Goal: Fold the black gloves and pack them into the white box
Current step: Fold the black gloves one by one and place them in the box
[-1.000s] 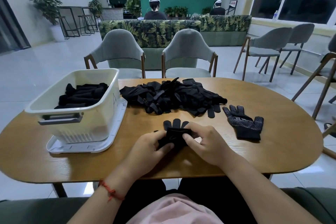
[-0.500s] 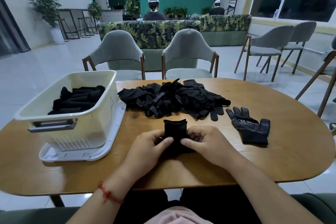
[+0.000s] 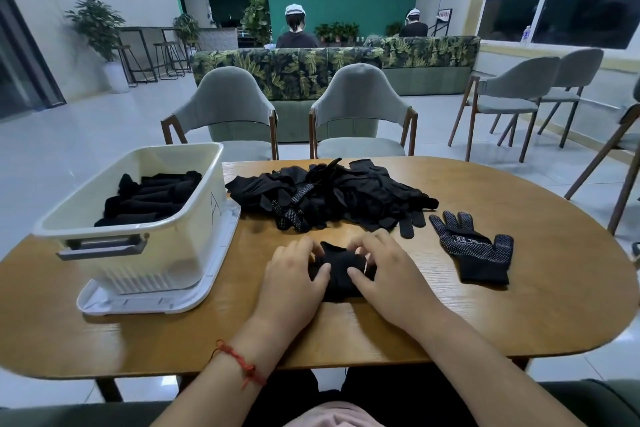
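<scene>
Hands: the left hand [image 3: 294,274] and the right hand [image 3: 388,270] are set side by side low over the surface [image 3: 519,315], and both are clamped on the folded glove [image 3: 341,276].
Grip: the bundle is pinched from either side, with thumbs pressed on its near part and fingers curled over its far edge.
Folded glove: it is held on the surface between the two hands, towards the near edge and apart from the box.
Box: the white box [image 3: 166,263] is stood at the left on its lid [image 3: 194,295], and packed gloves [image 3: 149,198] are seen lined up inside.
Pile: a heap of loose gloves [image 3: 329,194] is laid just beyond the hands, beside the box.
Single glove: one dotted glove [image 3: 474,250] is spread flat to the right of the right hand, just beside the heap, with its fingers pointed away.
Wrist: a red string [image 3: 242,360] is worn on the left wrist.
Far side: two grey chairs [image 3: 225,107] are drawn up to the surface.
</scene>
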A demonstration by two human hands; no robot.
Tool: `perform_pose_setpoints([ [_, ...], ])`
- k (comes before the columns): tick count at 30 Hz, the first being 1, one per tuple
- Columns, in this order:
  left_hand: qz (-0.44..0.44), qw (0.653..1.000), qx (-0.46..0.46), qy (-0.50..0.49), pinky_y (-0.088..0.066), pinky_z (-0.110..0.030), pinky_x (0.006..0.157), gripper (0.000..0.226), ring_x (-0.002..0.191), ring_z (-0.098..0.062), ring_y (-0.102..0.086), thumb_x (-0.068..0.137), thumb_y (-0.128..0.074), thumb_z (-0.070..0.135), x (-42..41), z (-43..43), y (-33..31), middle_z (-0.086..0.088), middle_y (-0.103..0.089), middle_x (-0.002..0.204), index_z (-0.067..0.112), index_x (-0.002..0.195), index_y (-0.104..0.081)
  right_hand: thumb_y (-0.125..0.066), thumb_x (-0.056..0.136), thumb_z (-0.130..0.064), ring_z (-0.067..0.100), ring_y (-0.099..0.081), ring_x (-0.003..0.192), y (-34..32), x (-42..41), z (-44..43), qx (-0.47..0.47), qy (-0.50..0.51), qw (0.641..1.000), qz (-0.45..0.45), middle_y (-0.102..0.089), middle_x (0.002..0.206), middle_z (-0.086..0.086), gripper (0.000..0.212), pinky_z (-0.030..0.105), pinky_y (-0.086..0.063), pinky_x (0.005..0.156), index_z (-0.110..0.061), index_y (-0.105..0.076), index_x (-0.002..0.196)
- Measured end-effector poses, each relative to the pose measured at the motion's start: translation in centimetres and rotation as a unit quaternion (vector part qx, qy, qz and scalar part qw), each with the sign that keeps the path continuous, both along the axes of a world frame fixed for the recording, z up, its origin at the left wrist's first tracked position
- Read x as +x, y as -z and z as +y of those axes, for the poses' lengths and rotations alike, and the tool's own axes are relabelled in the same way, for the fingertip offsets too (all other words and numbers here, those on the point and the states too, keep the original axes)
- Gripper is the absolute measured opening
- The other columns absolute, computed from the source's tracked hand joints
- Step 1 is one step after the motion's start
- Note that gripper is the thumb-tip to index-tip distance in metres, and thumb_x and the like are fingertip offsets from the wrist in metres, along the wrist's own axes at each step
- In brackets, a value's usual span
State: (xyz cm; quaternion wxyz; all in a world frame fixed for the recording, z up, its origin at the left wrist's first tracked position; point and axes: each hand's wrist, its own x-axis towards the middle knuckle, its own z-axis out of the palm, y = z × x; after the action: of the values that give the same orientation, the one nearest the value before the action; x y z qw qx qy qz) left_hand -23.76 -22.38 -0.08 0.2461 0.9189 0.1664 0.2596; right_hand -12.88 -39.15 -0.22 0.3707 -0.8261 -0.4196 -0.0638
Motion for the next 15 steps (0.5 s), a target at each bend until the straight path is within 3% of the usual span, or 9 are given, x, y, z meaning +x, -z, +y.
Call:
perform_pose_setpoints([
  [2, 0.014, 1.000, 0.021, 0.008, -0.047, -0.038, 0.093, 0.012, 0.106, -0.013, -0.050, 0.097, -0.066, 0.030, 0.1, 0.2, 0.2, 0.015, -0.057, 0.107, 0.036, 0.107, -0.063, -0.068, 0.097, -0.014, 0.003, -0.049, 0.116, 0.2, -0.1, 0.1, -0.022, -0.040, 0.997, -0.055, -0.056, 0.125, -0.017, 0.031, 0.013, -0.036, 0.105, -0.032, -0.069, 0.122],
  [4, 0.037, 0.999, 0.027, 0.004, -0.041, -0.034, 0.097, 0.015, 0.117, -0.011, -0.047, 0.100, -0.060, 0.029, 0.1, 0.3, 0.3, 0.017, -0.058, 0.116, 0.040, 0.108, -0.067, -0.061, 0.101, -0.009, 0.003, -0.050, 0.122, 0.3, -0.2, 0.2, -0.047, -0.072, 0.994, -0.061, -0.061, 0.131, -0.017, 0.031, 0.019, -0.038, 0.110, -0.028, -0.075, 0.121],
  [7, 0.041, 0.999, 0.023, 0.004, -0.038, -0.032, 0.100, 0.022, 0.124, -0.010, -0.045, 0.102, -0.056, 0.026, -0.2, 0.7, 0.2, 0.019, -0.059, 0.122, 0.040, 0.111, -0.070, -0.057, 0.103, -0.010, -0.003, -0.051, 0.120, 0.2, -0.1, 0.2, -0.049, -0.067, 0.996, -0.038, -0.065, 0.128, -0.021, 0.031, 0.019, -0.041, 0.107, -0.029, -0.076, 0.119],
  [9, -0.002, 0.999, 0.020, 0.044, -0.039, -0.031, 0.104, 0.019, 0.127, -0.008, -0.046, 0.100, -0.060, 0.027, -0.8, 1.4, 0.3, 0.021, -0.060, 0.122, 0.039, 0.109, -0.072, -0.057, 0.104, -0.013, -0.005, -0.051, 0.120, 0.1, -0.1, 0.1, -0.046, -0.058, 0.997, -0.023, -0.065, 0.127, -0.024, 0.030, 0.014, -0.039, 0.104, -0.032, -0.076, 0.118],
  [12, -0.015, 0.988, 0.043, 0.149, -0.036, -0.028, 0.114, 0.019, 0.140, -0.001, -0.041, 0.095, -0.066, 0.046, -1.8, 2.1, 0.4, 0.025, -0.059, 0.130, 0.039, 0.111, -0.073, -0.058, 0.104, -0.021, -0.006, -0.052, 0.122, -0.3, -0.2, 0.1, -0.042, -0.052, 0.998, -0.011, -0.066, 0.128, -0.026, 0.027, 0.008, -0.034, 0.102, -0.034, -0.077, 0.119],
  [15, -0.015, 0.982, 0.103, 0.158, -0.041, -0.036, 0.114, 0.023, 0.140, -0.003, -0.045, 0.093, -0.066, 0.051, -1.7, 2.2, 0.5, 0.025, -0.062, 0.129, 0.037, 0.109, -0.073, -0.063, 0.099, -0.045, -0.006, -0.053, 0.121, -0.7, -0.6, -0.1, -0.049, -0.060, 0.997, -0.031, -0.066, 0.127, -0.028, 0.024, 0.018, -0.040, 0.103, -0.037, -0.075, 0.118],
])
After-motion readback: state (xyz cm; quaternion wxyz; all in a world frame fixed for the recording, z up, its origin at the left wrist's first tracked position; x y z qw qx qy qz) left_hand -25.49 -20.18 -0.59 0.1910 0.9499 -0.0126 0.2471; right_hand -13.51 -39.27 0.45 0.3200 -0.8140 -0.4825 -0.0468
